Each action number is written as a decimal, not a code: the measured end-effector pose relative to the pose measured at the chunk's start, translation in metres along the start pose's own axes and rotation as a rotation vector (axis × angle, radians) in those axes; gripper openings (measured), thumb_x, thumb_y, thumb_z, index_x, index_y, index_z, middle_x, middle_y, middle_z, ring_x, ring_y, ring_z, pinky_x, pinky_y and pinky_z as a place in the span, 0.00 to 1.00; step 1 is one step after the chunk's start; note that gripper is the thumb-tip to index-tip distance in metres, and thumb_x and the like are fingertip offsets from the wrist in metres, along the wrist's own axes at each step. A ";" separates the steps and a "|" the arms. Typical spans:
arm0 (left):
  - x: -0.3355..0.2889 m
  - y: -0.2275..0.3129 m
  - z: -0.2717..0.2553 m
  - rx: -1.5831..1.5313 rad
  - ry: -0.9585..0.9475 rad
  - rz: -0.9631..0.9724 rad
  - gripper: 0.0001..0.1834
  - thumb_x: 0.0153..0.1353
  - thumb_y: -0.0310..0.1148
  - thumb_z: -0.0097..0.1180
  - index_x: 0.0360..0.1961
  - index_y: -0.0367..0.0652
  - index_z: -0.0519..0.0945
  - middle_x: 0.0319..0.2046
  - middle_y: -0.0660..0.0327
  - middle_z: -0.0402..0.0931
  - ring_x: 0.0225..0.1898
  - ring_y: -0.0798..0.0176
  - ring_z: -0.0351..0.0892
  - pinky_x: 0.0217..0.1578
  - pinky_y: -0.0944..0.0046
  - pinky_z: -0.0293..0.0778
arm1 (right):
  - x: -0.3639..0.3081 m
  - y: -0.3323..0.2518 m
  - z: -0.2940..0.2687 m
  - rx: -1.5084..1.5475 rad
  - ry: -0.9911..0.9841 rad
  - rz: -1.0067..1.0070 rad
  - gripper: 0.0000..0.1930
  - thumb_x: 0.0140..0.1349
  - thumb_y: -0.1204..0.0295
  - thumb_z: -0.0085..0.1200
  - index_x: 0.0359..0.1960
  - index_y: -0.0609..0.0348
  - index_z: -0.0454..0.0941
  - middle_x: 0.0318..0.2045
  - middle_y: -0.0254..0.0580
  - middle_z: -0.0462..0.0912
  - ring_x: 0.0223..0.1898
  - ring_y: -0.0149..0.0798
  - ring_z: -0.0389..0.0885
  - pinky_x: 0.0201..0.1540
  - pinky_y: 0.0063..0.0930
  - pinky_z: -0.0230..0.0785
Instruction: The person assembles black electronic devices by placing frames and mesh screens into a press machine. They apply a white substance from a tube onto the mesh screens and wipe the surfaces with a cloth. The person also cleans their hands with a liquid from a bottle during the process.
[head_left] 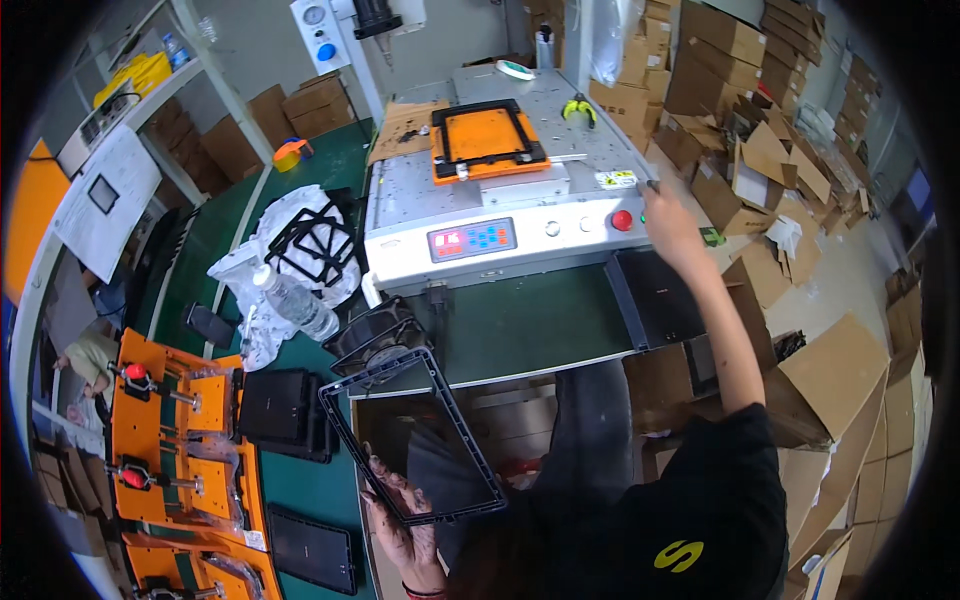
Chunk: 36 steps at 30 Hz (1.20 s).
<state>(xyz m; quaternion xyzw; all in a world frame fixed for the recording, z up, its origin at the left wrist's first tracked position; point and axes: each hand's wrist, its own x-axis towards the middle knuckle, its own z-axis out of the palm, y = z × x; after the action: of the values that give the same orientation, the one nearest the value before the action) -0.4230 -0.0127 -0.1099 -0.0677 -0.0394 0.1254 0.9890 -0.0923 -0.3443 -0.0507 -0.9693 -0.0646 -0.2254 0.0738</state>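
My left hand (402, 520) is closed on the lower left edge of a black rectangular plastic frame (455, 430), which is held tilted in front of my lap. At the front right corner of a grey bench machine (400, 250), my right hand (672, 228) touches the housing beside a green button, close to a red button (622, 220); its fingers are partly hidden. On top of the machine, a black frame (487, 107) lies in an orange fixture plate (480, 137). The machine's front carries a lit control panel (472, 240).
Left of me are orange clamp fixtures (150, 430) and stacked black panels (278, 405). Black frames (312, 245) lie on plastic wrap near a clear bottle (295, 300). More black panels (655, 300) stand under my right forearm. Yellow-green pliers (579, 108) rest on the machine. Cardboard boxes (830, 370) crowd the right.
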 end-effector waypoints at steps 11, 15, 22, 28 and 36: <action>0.009 -0.023 0.001 0.018 -0.018 -0.146 0.28 0.67 0.40 0.39 0.67 0.59 0.47 0.60 0.66 0.62 0.57 0.58 0.65 0.56 0.46 0.64 | -0.067 -0.003 0.011 0.109 0.238 -0.061 0.20 0.53 0.77 0.51 0.50 0.63 0.69 0.50 0.48 0.72 0.43 0.48 0.77 0.41 0.36 0.74; 0.007 -0.029 0.005 -0.018 0.001 -0.109 0.28 0.67 0.40 0.39 0.67 0.58 0.47 0.59 0.66 0.63 0.56 0.59 0.66 0.55 0.47 0.65 | -0.064 0.003 0.010 0.065 0.215 -0.031 0.19 0.53 0.76 0.52 0.48 0.63 0.69 0.49 0.50 0.71 0.47 0.49 0.73 0.43 0.37 0.72; -0.002 -0.034 -0.001 0.109 0.017 -0.165 0.29 0.67 0.41 0.40 0.67 0.57 0.48 0.59 0.66 0.64 0.55 0.60 0.68 0.53 0.48 0.68 | -0.105 -0.063 -0.028 1.575 -0.200 -0.095 0.32 0.56 0.56 0.55 0.59 0.57 0.59 0.52 0.52 0.66 0.53 0.42 0.68 0.54 0.35 0.62; -0.009 -0.059 -0.016 0.001 0.118 -0.435 0.29 0.67 0.43 0.39 0.66 0.48 0.49 0.61 0.61 0.61 0.60 0.55 0.62 0.57 0.41 0.60 | -0.161 -0.170 -0.003 2.689 -1.102 -0.252 0.53 0.45 0.48 0.61 0.66 0.49 0.39 0.61 0.54 0.56 0.61 0.61 0.57 0.64 0.51 0.46; -0.011 -0.085 -0.018 0.188 -0.080 -0.776 0.49 0.55 0.61 0.45 0.67 0.43 0.39 0.64 0.41 0.45 0.64 0.35 0.45 0.62 0.34 0.40 | -0.219 -0.202 0.056 3.070 -1.614 -0.285 0.41 0.54 0.49 0.53 0.63 0.56 0.50 0.61 0.55 0.58 0.60 0.60 0.58 0.62 0.48 0.51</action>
<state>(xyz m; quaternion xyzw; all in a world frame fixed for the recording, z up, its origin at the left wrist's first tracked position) -0.4115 -0.0992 -0.1158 0.0482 -0.0887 -0.2516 0.9625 -0.2955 -0.1568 -0.1758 -0.1298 0.2971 -0.5313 -0.7827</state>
